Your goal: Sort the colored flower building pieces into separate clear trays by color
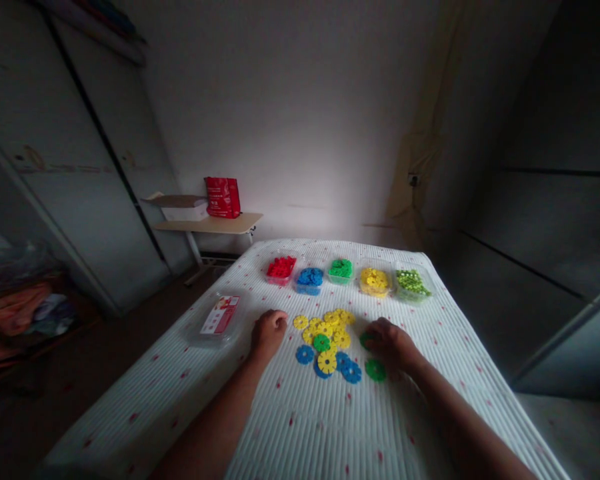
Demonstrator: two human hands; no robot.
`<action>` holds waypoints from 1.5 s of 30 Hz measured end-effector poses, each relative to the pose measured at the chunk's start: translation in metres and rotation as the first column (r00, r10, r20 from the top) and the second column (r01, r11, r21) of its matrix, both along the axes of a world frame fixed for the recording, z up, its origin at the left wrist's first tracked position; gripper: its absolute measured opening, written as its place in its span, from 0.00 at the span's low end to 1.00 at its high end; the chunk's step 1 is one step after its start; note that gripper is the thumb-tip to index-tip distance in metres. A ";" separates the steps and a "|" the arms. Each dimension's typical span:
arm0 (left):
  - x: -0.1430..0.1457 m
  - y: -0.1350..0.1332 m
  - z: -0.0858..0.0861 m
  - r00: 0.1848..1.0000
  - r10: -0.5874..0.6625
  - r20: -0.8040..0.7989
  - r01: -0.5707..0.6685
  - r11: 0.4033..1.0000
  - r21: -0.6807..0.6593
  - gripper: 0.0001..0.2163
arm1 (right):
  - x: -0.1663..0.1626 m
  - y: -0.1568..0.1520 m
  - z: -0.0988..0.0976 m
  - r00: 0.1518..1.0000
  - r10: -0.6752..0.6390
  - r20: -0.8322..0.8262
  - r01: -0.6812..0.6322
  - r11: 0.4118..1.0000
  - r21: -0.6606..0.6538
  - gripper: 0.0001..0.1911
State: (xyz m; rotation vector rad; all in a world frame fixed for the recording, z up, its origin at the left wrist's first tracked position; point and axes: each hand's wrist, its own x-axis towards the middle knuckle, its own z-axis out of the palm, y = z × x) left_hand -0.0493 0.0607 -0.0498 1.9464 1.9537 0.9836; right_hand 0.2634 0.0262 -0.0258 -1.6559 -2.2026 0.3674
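In the head view a loose pile of yellow notched discs (325, 328) lies mid-table, with a small green disc (321, 343) on top. Several blue notched discs (351, 372) lie along its near side. My right hand (394, 343) is right of the pile, its fingers closed on a green notched disc (365, 340) at the cloth, partly hidden by them. Another green disc (375, 370) lies just nearer me. Left of the pile, my left hand (269, 332) rests on the cloth in a loose fist, and nothing shows in it.
Clear tubs stand along the far side, holding red pieces (281, 267), blue pieces (310, 277), green pieces (341, 269), yellow pieces (375, 279) and light-green pieces (411, 283). A labelled clear plastic lid or box (219, 319) lies left. Beyond is a side table (220, 225) with a red bag (223, 197).
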 end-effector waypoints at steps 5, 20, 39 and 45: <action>0.000 0.000 -0.001 1.000 -0.014 0.000 0.014 1.000 0.011 0.09 | 0.000 0.000 0.000 1.000 -0.004 0.016 0.004 1.000 -0.002 0.08; 0.000 0.000 -0.004 0.999 -0.015 -0.033 0.016 0.999 0.035 0.09 | 0.003 0.011 -0.002 0.998 -0.043 -0.047 0.044 0.998 0.038 0.12; 0.002 -0.003 0.001 1.000 -0.023 -0.018 0.023 0.999 0.022 0.09 | -0.048 0.063 0.001 0.984 0.068 0.167 -0.059 0.997 -0.053 0.25; 0.001 -0.002 0.000 1.000 -0.018 -0.016 0.018 1.000 0.016 0.09 | -0.052 0.070 -0.001 0.962 0.068 0.265 -0.053 0.997 -0.064 0.19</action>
